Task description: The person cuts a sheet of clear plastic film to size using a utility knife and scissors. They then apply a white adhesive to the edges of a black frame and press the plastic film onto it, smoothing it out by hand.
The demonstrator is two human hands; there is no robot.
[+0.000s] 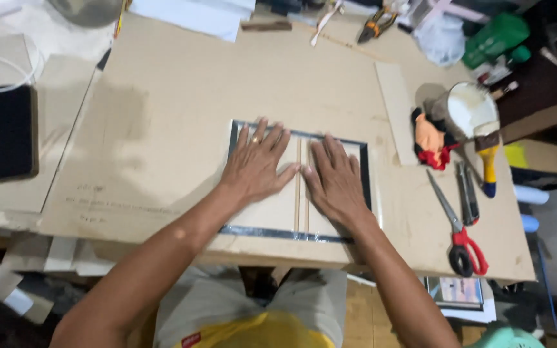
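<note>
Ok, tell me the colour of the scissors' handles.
Red, with black inside the loops: scissors, clearest in the head view.

A rectangular panel of pale board (272, 209), edged with a dark, shiny border and crossed down its middle by a thin wooden strip (298, 193), lies flat near the front edge of the brown worktop (182, 84), roughly midway along it.

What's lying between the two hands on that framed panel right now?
In the head view, a thin wooden strip runs down the framed panel between the left hand and the right hand; both palms press flat beside it.
</note>
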